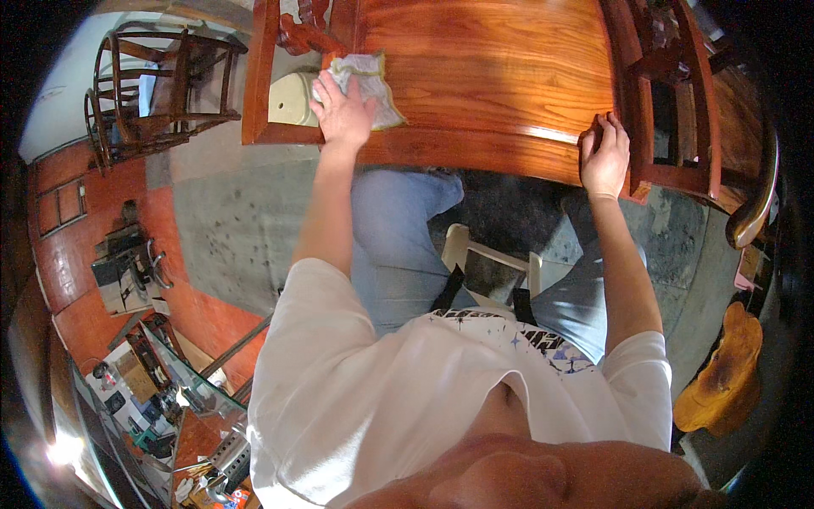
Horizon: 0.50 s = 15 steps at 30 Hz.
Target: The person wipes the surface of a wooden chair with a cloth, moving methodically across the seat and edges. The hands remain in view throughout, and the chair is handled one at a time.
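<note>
A polished reddish-brown wooden armchair seat (483,70) with visible grain lies before me. My left hand (343,111) presses flat, fingers spread, on a pale cloth (381,102) with yellowish edging at the seat's left front corner. Part of the cloth is hidden under that hand. Beside it stands the left arm frame (255,95), with carved dark-red wood (304,35) inside. At the opposite front corner, my right hand (606,156) rests on the seat with bent fingers and nothing seen in it. The right arm frame (641,121) rises just past it.
A cream-coloured object with a hole (289,102) shows through the left arm frame. Dark wooden chairs (159,89) stand at left. Between my legs is a pale frame (474,245). A glass-topped desk (191,382) with clutter is lower left; a yellow-brown wooden slab (722,375) is right.
</note>
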Available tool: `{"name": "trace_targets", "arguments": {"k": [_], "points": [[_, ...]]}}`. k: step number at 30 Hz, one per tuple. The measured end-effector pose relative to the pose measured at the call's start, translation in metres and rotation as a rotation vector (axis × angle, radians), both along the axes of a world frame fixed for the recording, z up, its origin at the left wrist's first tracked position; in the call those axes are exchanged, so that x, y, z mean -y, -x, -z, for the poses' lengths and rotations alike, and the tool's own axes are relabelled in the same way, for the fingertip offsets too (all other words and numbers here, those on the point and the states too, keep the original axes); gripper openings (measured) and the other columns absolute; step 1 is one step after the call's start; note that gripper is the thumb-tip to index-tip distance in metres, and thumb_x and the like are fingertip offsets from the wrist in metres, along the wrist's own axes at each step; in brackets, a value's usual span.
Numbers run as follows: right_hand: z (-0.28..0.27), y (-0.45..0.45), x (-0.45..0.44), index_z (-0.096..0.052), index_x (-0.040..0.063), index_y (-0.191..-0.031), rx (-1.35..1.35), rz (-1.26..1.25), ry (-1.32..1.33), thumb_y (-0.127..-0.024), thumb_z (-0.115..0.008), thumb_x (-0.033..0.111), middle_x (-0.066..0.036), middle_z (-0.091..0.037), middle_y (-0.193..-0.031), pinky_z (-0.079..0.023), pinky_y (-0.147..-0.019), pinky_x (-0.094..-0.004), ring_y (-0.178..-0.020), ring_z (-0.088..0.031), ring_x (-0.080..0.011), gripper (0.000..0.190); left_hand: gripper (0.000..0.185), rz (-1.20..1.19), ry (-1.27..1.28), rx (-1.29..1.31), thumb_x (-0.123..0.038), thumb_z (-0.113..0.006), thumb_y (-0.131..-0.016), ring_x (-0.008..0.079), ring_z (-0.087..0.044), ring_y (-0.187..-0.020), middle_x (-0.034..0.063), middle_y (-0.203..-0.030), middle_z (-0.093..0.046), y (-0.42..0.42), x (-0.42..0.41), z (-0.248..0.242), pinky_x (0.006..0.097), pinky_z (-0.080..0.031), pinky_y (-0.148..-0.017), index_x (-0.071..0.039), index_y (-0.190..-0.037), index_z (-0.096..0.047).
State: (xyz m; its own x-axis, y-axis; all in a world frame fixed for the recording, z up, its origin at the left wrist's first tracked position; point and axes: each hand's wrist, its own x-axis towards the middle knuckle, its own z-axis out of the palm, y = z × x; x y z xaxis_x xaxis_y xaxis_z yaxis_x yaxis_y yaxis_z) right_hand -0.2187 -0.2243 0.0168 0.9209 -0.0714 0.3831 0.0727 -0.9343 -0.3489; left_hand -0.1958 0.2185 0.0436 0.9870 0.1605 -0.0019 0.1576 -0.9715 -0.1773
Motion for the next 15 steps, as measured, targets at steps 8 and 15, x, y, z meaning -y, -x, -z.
{"name": "trace_targets", "arguments": {"k": [8,15], "points": [[-0.002,0.0,-0.001,-0.06,0.007,-0.123,-0.012,-0.003,-0.009,-0.091,-0.061,0.021,-0.016,-0.055,-0.132,-0.042,-0.102,-0.0452,-0.124,-0.051,-0.035,0.035,0.039,-0.104,-0.083,-0.072,-0.028,-0.054,-0.095,0.046,-0.031,-0.138,0.0303,-0.15,-0.027,0.0,0.0,-0.003,0.0543,-0.03,-0.11,0.001,-0.12,-0.061],[0.001,0.0,0.001,-0.061,0.007,-0.122,-0.012,0.0,0.004,-0.091,-0.06,0.022,-0.016,-0.056,-0.132,-0.042,-0.103,-0.0449,-0.124,-0.051,-0.0341,0.035,0.039,0.166,0.462,0.046,-0.027,-0.062,-0.09,0.0422,-0.058,-0.109,0.0262,-0.113,-0.062,0.088,0.013,-0.011,0.0462,-0.046,-0.097,0.004,-0.113,-0.061]]}}
